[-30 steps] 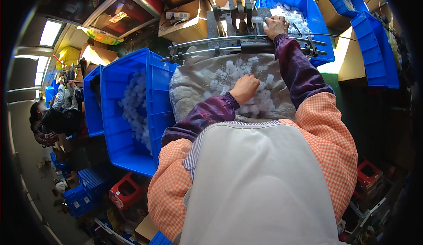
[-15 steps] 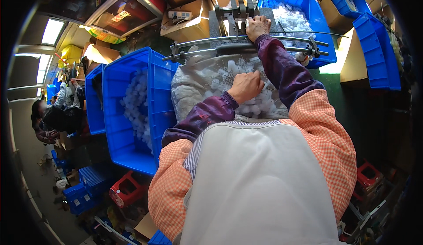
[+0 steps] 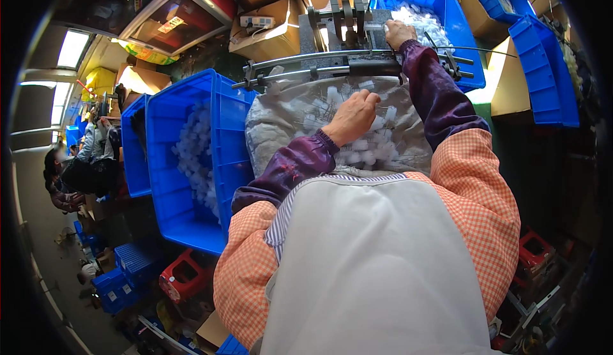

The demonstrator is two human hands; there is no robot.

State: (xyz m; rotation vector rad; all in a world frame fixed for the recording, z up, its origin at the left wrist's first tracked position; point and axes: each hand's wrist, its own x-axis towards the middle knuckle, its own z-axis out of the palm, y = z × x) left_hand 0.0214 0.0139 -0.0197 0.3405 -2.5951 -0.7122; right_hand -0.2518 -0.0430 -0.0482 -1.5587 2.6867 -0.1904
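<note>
My left hand (image 3: 353,117) hovers over a grey cloth (image 3: 271,122) spread in front of me, its fingers curled into a pinch. What they hold, if anything, is too small to make out. Beneath it lie many white plastic pieces (image 3: 365,156) mixed with thin metal springs (image 3: 332,98). At the right side of a dark metal bench fixture (image 3: 348,26), my right hand (image 3: 400,34) has its fingers bent together. A small light, ridged piece (image 3: 375,27) lies beside its fingertips on the fixture; whether they grip it is unclear.
A metal rail with a black sleeve (image 3: 373,67) crosses before the fixture. Blue bins with white pieces stand left (image 3: 217,157) and far right (image 3: 469,48). A thin rod (image 3: 485,50) juts rightward. Cardboard boxes (image 3: 265,55) sit behind; another person (image 3: 64,163) is far left.
My right hand has shifted rightward from the middle of the fixture to its right edge. My left hand has moved slightly farther from me over the springs and white pieces.
</note>
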